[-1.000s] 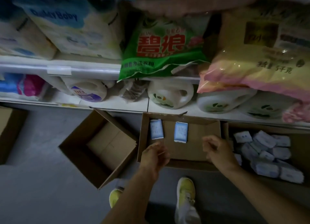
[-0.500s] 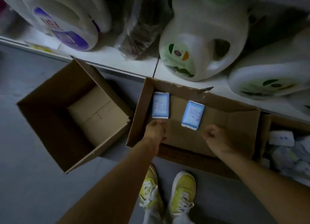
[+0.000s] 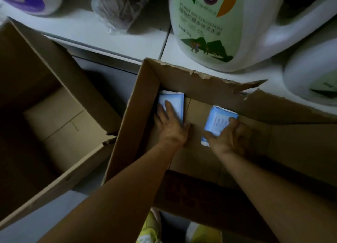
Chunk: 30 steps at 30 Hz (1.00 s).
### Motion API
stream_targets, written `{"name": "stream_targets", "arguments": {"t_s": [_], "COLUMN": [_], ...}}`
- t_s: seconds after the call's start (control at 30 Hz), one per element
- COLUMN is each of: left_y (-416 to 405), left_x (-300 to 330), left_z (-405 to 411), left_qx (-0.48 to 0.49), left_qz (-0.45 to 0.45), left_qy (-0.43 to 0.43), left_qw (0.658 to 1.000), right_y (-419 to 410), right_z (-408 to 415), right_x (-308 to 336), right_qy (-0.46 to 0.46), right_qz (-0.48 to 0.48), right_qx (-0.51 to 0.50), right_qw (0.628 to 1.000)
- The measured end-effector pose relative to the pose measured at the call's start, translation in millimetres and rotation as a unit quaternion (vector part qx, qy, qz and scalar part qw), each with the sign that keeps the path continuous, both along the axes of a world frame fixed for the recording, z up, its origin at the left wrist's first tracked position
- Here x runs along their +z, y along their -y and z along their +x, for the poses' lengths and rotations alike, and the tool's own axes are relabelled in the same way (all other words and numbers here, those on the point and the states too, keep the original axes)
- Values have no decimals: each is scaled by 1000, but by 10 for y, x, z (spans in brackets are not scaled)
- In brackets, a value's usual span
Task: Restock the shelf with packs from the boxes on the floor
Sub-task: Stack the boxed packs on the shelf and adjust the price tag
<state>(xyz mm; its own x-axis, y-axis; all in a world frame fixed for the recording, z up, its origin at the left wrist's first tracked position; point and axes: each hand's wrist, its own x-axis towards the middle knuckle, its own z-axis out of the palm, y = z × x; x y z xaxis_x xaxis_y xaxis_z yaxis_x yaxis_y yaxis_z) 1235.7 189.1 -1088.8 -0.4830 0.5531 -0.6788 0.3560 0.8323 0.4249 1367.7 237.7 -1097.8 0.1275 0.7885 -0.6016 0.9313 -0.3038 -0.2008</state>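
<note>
Packs, two, pale blue, last ones visible in the middle box (image 3: 209,89); I log this moment as the pick-up step of the restock.

Shelf (image 3: 116,40): white bottom board, running along the top of the view just beyond the box's torn far rim. It carries a large white jug (image 3: 218,29) with a green label, part of a second jug (image 3: 313,78) at the right edge, a purple-labelled bottle (image 3: 27,0) at the top left, and a crinkled clear bag (image 3: 118,7) between them. I see bare board in front of the bag.

Middle box: open, brown, on the floor against the shelf. Both my arms reach down into it.

Empty box (image 3: 54,115): to the left, open, nothing visible inside.

Left pack (image 3: 175,104): lies flat in the far left corner of the middle box, against the far wall.

Right pack (image 3: 217,122): nearer the middle of the box floor, tilted, well apart from the left pack.

Left hand (image 3: 171,126): fingers extended and spread flat over the left pack, touching it. I cannot tell whether the thumb has closed on the pack's edge.

Right hand (image 3: 228,137): fingers and thumb curled round the near end of the right pack, gripping it.

Next move, as I judge it: close the left fingers round the left pack's edges, lift both packs clear of the far wall, and carry them up to a free spot on the shelf. The jugs crowd the right side, so placement likely needs the gap to the left.
</note>
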Motion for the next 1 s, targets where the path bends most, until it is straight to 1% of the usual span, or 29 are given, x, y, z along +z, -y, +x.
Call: {"name": "stream_targets", "arguments": {"t_s": [0.07, 0.17, 0.3, 0.37, 0.43, 0.47, 0.5, 0.53, 0.6, 0.67, 0.7, 0.8, 0.9, 0.97, 1.0], "left_y": [-67, -66, -45, -33, 30, 64, 111, 148, 234, 343, 408, 595, 724, 777, 800], "left_x": [-169, -335, -408, -356, -291, -250, -143, -30, 206, 488, 606, 1070, 1639, 1983, 2140], "left_z": [24, 16, -41, -38, -1, 30, 63, 99, 159, 171, 161, 78, -76, -166, -208], "left_qx": [-23, -53, -63, -56, -30, 14, 82, 163, 296, 376, 397, 411, 388, 387, 384], "left_qz": [-11, -9, -1, 13, 24, 26, 33, 40, 54, 63, 66, 81, 117, 136, 143], "left_qy": [-45, -99, -94, -67, -11, 41, 104, 163, 258, 338, 366, 444, 492, 522, 529], "left_qw": [999, 994, 994, 996, 999, 999, 991, 972, 918, 861, 839, 792, 771, 748, 743], "right_y": [-15, -17, -33, -49, 5, 53, 115, 168, 252, 340, 396, 520, 534, 504, 483], "right_z": [-90, -143, -106, -47, 16, 37, 74, 99, 153, 180, 176, 150, 85, 0, -56], "right_x": [-142, -319, -421, -409, -298, -200, -88, 32, 256, 530, 676, 1162, 1705, 2058, 2240], "right_qy": [8, 35, 17, -26, -91, -125, -153, -170, -198, -242, -274, -320, -369, -398, -411], "right_qz": [15, 34, 47, 54, 54, 52, 46, 37, 16, -10, -27, -90, -153, -178, -184], "right_qx": [-28, -35, -57, -76, -95, -109, -123, -132, -149, -180, -206, -261, -281, -270, -262], "right_qw": [999, 998, 997, 995, 990, 985, 980, 976, 969, 953, 939, 906, 873, 858, 854]}}
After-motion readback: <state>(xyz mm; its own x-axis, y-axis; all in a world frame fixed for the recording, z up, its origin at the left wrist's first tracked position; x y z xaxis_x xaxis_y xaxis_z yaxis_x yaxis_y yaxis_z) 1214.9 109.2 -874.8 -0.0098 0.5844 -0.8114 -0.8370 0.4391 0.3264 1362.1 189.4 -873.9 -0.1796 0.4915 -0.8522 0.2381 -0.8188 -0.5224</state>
